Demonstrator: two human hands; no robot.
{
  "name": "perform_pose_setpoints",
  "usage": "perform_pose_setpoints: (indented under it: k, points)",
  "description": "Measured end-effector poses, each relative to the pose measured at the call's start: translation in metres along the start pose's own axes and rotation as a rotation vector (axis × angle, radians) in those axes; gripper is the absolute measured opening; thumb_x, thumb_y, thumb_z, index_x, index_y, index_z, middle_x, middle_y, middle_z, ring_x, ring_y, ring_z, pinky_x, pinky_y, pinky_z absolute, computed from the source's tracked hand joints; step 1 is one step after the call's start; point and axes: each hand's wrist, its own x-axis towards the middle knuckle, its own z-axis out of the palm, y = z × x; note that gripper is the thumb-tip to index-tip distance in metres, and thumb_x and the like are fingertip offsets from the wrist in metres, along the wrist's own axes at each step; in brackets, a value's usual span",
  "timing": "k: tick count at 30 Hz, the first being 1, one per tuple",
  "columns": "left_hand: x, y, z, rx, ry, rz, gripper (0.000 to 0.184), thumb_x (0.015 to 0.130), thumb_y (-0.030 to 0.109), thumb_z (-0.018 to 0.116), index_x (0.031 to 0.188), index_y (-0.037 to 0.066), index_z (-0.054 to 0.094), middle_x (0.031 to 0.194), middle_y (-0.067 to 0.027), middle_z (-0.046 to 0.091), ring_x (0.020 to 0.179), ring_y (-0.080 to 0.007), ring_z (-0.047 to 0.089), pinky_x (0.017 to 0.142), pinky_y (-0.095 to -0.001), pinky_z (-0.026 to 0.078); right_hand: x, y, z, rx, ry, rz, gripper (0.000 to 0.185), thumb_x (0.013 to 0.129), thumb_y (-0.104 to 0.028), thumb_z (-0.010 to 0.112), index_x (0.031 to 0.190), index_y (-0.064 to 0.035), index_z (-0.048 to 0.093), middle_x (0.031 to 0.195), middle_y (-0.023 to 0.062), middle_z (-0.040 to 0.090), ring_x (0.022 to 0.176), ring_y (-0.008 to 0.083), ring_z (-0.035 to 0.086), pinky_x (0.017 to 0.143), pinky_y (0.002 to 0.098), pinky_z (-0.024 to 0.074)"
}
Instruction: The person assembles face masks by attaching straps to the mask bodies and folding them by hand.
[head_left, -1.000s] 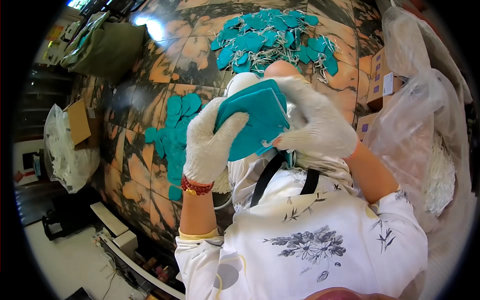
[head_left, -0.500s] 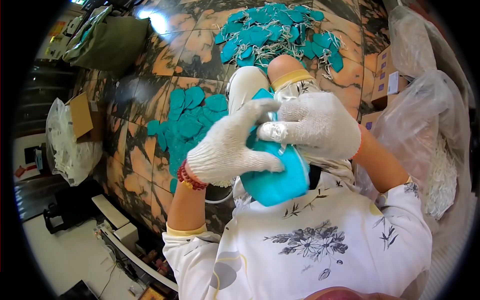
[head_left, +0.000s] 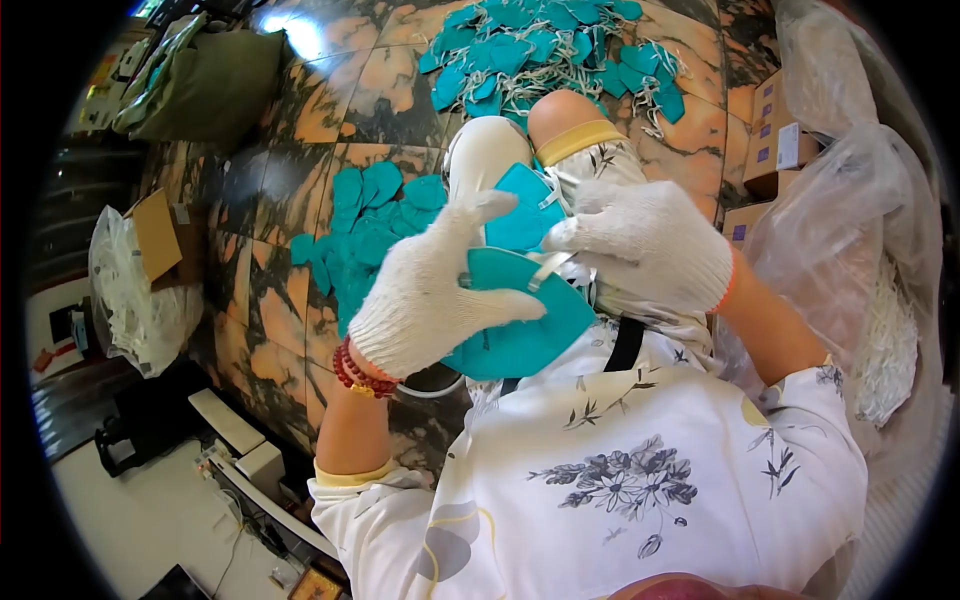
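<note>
In the middle of the head view, over my lap, my gloved left hand (head_left: 435,285) grips a teal face mask (head_left: 525,335), its thumb lying across the front. A second teal panel (head_left: 520,208) rises just above it; I cannot tell whether it belongs to the same mask. My gloved right hand (head_left: 645,240) is closed at the right side, its fingertips at a white elastic strap (head_left: 550,268) joined to the mask's upper edge. The right fingertips are partly hidden.
Teal masks without visible straps lie in a pile (head_left: 365,245) on the marble floor at left. Farther off is a heap of strapped masks (head_left: 530,55). Plastic bags (head_left: 830,230) and cartons (head_left: 775,135) stand right; an opened box (head_left: 165,240) and an olive bag (head_left: 205,85) stand left.
My hands have moved apart, the left one down and left with the mask, the right one slightly right. The mask has tilted, and more of the upper panel and strap shows.
</note>
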Motion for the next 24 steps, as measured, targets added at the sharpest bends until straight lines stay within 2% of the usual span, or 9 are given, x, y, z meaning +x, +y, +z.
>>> perform_pose_setpoints:
  k: [2,5,8,9,10,16,20,23,24]
  points:
    - [-0.002,-0.001,-0.003,0.022,-0.059,-0.133,0.066,0.071,0.020,0.089,0.128,0.006,0.060,0.106,-0.0107,0.070,0.091,-0.0199,0.068,0.081,-0.0324,0.055,-0.001,0.000,-0.004,-0.160,0.037,-0.073,0.016,0.080,-0.018,0.075,0.094,-0.0135,0.069,0.104,0.0074,0.067,0.085,0.0259,0.066,0.072,0.0352,0.0535]
    - [-0.003,-0.004,0.002,0.026,-0.066,-0.136,0.044,0.073,0.018,0.087,0.110,0.003,0.068,0.092,-0.0081,0.072,0.083,-0.0172,0.067,0.078,-0.0303,0.054,0.006,-0.007,-0.004,0.091,0.204,-0.252,0.009,0.082,-0.015,0.074,0.086,-0.0104,0.068,0.106,0.0084,0.067,0.095,0.0277,0.065,0.080,0.0370,0.0531]
    - [-0.009,-0.009,0.009,-0.139,-0.134,-0.061,0.037,0.074,0.013,0.085,0.106,0.002,0.069,0.092,-0.0095,0.072,0.081,-0.0135,0.066,0.076,-0.0305,0.054,0.005,-0.020,0.007,1.006,0.044,-0.371,0.009,0.093,-0.011,0.066,0.095,-0.0031,0.067,0.101,0.0164,0.068,0.091,0.0326,0.065,0.079,0.0442,0.0513]
    - [-0.012,-0.013,0.012,-0.138,-0.137,0.151,0.030,0.077,0.019,0.083,0.098,0.005,0.067,0.086,-0.0129,0.068,0.075,-0.0270,0.069,0.069,-0.0346,0.055,0.001,-0.030,0.001,1.258,-0.102,-0.295,0.010,0.095,-0.010,0.063,0.096,-0.0004,0.066,0.098,0.0179,0.068,0.089,0.0337,0.065,0.080,0.0461,0.0508]
    - [-0.016,-0.008,0.013,-0.164,-0.188,0.234,0.031,0.078,0.022,0.083,0.098,0.006,0.067,0.086,-0.0127,0.067,0.077,-0.0286,0.069,0.069,-0.0358,0.054,-0.008,-0.037,-0.004,1.373,-0.194,-0.183,0.011,0.098,-0.008,0.061,0.096,0.0024,0.065,0.096,0.0194,0.069,0.087,0.0347,0.065,0.080,0.0480,0.0503]
    - [-0.041,0.019,0.014,-0.030,-0.500,0.240,0.032,0.083,0.034,0.079,0.096,0.006,0.070,0.083,-0.0114,0.066,0.076,-0.0320,0.067,0.067,-0.0381,0.053,-0.043,-0.054,-0.028,1.166,-0.254,0.034,0.021,0.100,-0.021,0.061,0.086,-0.0052,0.061,0.072,0.0030,0.060,0.065,0.0156,0.058,0.060,0.0313,0.0462]
    - [-0.066,-0.004,-0.020,0.000,-0.271,0.087,0.029,0.077,0.026,0.084,0.094,0.005,0.072,0.077,-0.0123,0.067,0.069,-0.0290,0.067,0.061,-0.0345,0.052,-0.078,-0.039,-0.056,1.551,0.039,0.589,0.019,0.095,-0.019,0.068,0.084,-0.0053,0.061,0.066,0.0054,0.058,0.060,0.0176,0.057,0.057,0.0331,0.0459]
    - [-0.052,0.001,-0.013,-0.033,-0.193,0.091,0.031,0.077,0.027,0.084,0.096,0.005,0.071,0.080,-0.0120,0.068,0.070,-0.0284,0.068,0.061,-0.0340,0.052,-0.045,-0.043,-0.044,0.690,-0.277,0.299,0.015,0.093,-0.017,0.070,0.095,-0.0029,0.065,0.083,0.0087,0.066,0.074,0.0188,0.065,0.067,0.0318,0.0511]
    - [-0.046,0.003,-0.014,-0.047,-0.225,0.029,0.033,0.078,0.028,0.084,0.098,0.005,0.071,0.081,-0.0121,0.069,0.071,-0.0294,0.068,0.062,-0.0344,0.052,-0.031,-0.042,-0.029,0.575,-0.162,0.129,0.020,0.092,-0.018,0.071,0.103,-0.0023,0.065,0.094,0.0094,0.066,0.083,0.0189,0.065,0.073,0.0315,0.0513]
